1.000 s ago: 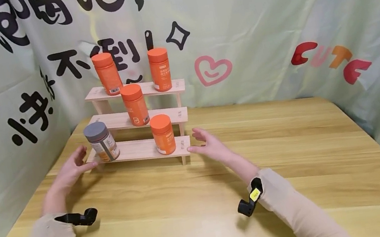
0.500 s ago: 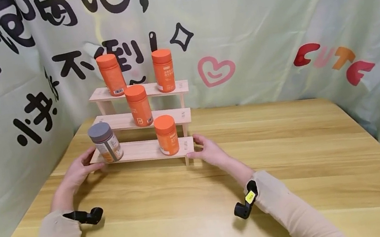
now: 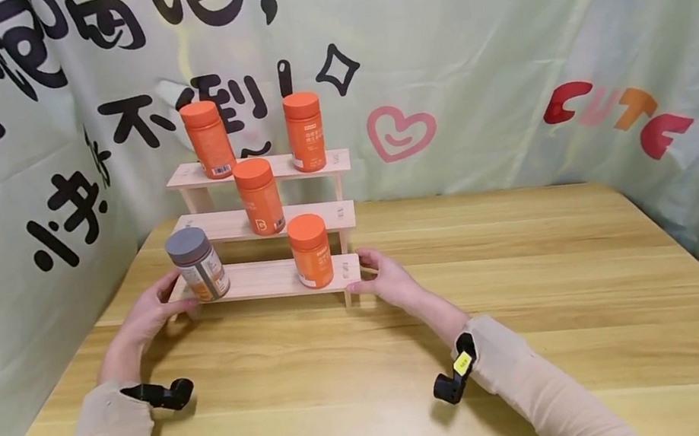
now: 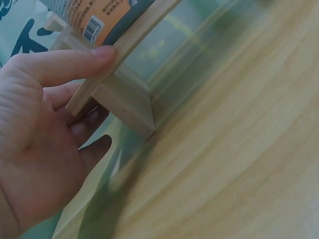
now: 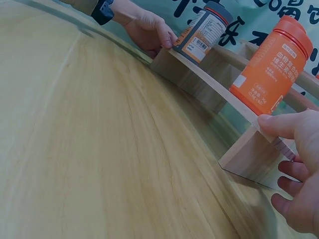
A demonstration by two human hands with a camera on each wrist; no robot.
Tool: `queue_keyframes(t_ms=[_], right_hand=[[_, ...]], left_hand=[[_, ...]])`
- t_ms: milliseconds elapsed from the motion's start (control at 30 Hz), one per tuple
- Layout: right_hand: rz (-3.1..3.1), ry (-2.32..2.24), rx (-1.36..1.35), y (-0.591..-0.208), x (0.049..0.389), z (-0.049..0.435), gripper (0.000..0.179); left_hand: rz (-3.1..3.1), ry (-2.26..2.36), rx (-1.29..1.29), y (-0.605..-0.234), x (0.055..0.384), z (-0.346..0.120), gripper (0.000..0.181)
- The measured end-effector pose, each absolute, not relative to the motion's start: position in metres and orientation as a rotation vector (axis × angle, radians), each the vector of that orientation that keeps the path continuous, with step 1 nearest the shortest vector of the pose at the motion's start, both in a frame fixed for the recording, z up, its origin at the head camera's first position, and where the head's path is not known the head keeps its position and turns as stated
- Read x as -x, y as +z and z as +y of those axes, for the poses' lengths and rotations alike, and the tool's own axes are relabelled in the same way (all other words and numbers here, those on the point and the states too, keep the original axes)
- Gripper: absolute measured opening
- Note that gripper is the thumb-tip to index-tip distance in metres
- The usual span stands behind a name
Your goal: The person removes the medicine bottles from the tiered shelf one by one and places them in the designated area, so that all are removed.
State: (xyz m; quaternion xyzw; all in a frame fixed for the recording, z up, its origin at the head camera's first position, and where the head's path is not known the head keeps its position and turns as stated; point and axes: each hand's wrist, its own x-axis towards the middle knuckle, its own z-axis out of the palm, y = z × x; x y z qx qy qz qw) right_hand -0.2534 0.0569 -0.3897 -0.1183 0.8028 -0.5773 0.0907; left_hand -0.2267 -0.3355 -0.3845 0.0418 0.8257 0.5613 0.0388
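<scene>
A three-tier pale wooden shelf (image 3: pixel 256 280) stands at the table's left back. My left hand (image 3: pixel 153 312) grips the left end of its bottom tier, the thumb on the board's front edge and fingers curled beneath, as the left wrist view shows. At the opposite end my right hand (image 3: pixel 393 278) grips the same tier between thumb and fingers. Beside the left hand sits a grey-lidded jar (image 3: pixel 204 273). Orange jars stand on every tier: one on the bottom right (image 3: pixel 312 255), one mid-shelf (image 3: pixel 261 202), two on top, left (image 3: pixel 211 145) and right (image 3: pixel 306 136).
The shelf stands on a wood-grain table (image 3: pixel 323 392). Behind it and along the left hangs a pale green cloth (image 3: pixel 469 59) with black lettering, a pink heart and the coloured word CUTE. Black cameras are strapped at both wrists.
Both hands have moved in and taken hold of the ends of the bottom tier. The head view has shifted slightly; the jars keep their places on the shelf.
</scene>
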Motion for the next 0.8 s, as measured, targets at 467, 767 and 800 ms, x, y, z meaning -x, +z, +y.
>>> queue_keyframes(t_ms=[467, 767, 800], right_hand=[[2.327, -1.73, 0.347, -0.388, 0.253, 0.064, 0.072], [2.341, -1.725, 0.37, -0.386, 0.247, 0.077, 0.067], [2.342, -1.724, 0.372, -0.386, 0.246, 0.079, 0.067]], left_hand=[[2.554, 1.691, -0.113, -0.384, 0.226, -0.331, 0.088], [2.545, 1.711, -0.151, -0.384, 0.225, -0.321, 0.085], [2.541, 1.713, -0.15, -0.384, 0.225, -0.319, 0.084]])
